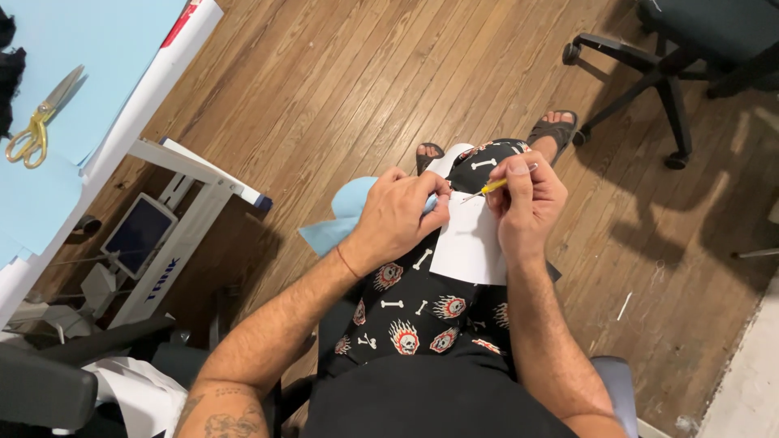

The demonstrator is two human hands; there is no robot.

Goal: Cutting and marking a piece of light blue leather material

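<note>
Fingers of left hand (398, 217) pinching blue fabric (341, 217) beside white paper (469, 243); right hand (526, 203) gripping yellow tool (495, 186) above paper.

Yellow-handled seam ripper (492, 186) tilted, tip on white fabric piece (466, 243) over lap; light-blue fabric (341, 219) beside.

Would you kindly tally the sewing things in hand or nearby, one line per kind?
Yellow-handled seam ripper, in the right hand: 1
Light blue fabric piece, held by the left hand: 1
White piece on the lap: 1
Gold-handled scissors on the table: 1
Total: 4
</note>
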